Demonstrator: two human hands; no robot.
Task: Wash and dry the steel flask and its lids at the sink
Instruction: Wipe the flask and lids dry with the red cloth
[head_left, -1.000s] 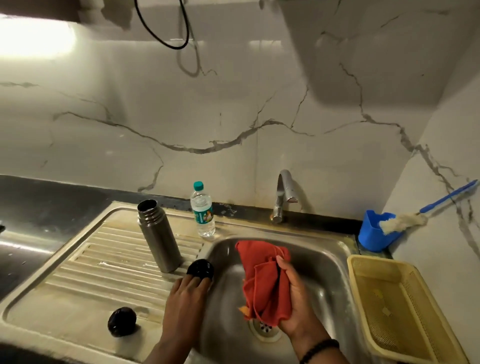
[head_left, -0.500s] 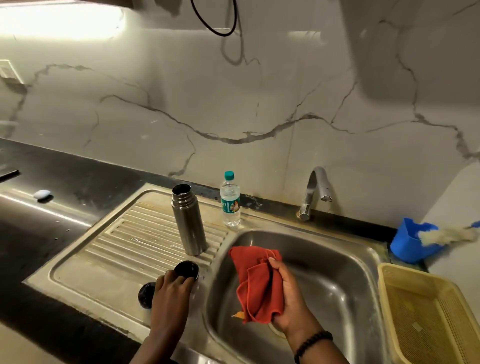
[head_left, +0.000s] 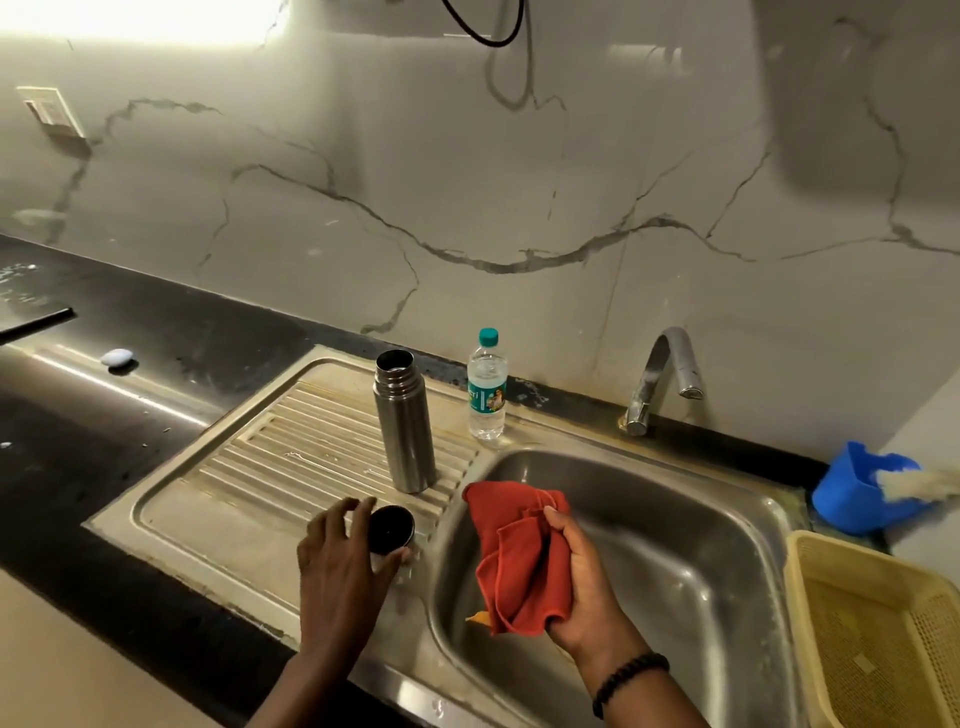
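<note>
The open steel flask (head_left: 405, 421) stands upright on the ribbed drainboard (head_left: 291, 457) left of the basin. In front of the flask, my left hand (head_left: 337, 566) grips a round black lid (head_left: 390, 529) between thumb and fingers, just above the drainboard at the basin's edge. The lid is tilted, its hollow side facing me. No second lid shows; my left hand covers that stretch of the drainboard. Over the steel basin (head_left: 675, 519), my right hand (head_left: 582, 582) holds a bunched red cloth (head_left: 519, 561).
A small plastic water bottle (head_left: 487, 384) stands behind the flask by the wall. The tap (head_left: 665, 379) rises behind the basin. A blue mug with a brush (head_left: 857, 488) and a yellow basket (head_left: 878, 623) sit at the right. A pale small object (head_left: 118, 357) lies on the black counter.
My left hand has closed round the black lid and tilted it up off the drainboard. The other lid has gone out of sight behind that hand. The view swung left.
</note>
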